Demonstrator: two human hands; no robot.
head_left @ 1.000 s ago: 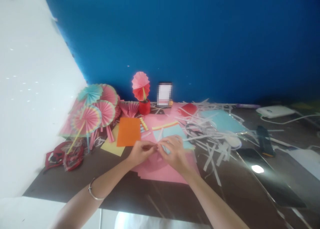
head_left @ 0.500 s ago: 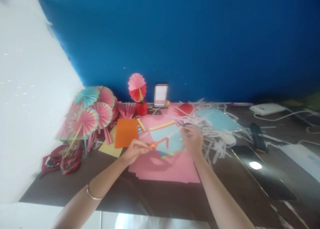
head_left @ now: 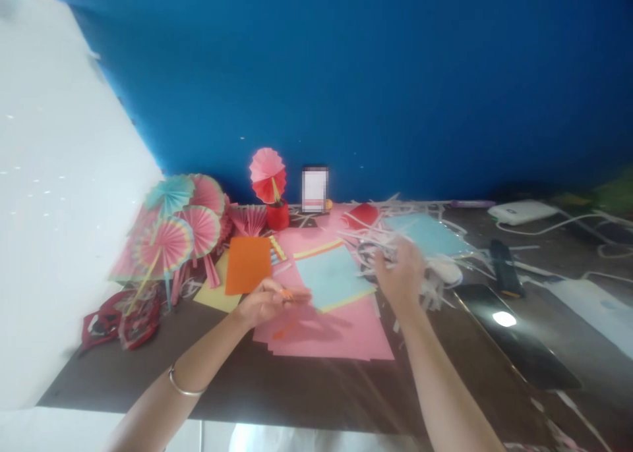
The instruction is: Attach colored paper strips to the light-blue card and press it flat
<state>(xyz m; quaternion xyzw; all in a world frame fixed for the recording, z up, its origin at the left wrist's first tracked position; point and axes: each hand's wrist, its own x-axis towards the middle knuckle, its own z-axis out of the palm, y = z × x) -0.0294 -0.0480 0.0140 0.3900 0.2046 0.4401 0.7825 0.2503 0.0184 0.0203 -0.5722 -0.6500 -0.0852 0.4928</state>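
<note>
My left hand [head_left: 270, 300] hovers over the pink paper sheets [head_left: 341, 333] and pinches a small folded orange paper piece [head_left: 287, 294] between its fingers. My right hand [head_left: 401, 274] is stretched out to the right, resting on the pile of white paper strips [head_left: 395, 234], fingers spread loosely; whether it holds a strip is blurred. A light blue sheet [head_left: 332, 277] lies on the pink paper between my two hands. An orange sheet [head_left: 248, 264] lies just beyond my left hand.
Folded paper fans [head_left: 175, 231] stand at the left by a white wall. A red cup with a fan [head_left: 275, 211] stands at the back. A black tablet [head_left: 514, 337], a dark remote [head_left: 504, 274] and a white device with cables [head_left: 524, 211] lie at the right.
My hands were together over the pink paper. The right hand has moved away to the right onto the strips; the left hand stayed, keeping the orange piece.
</note>
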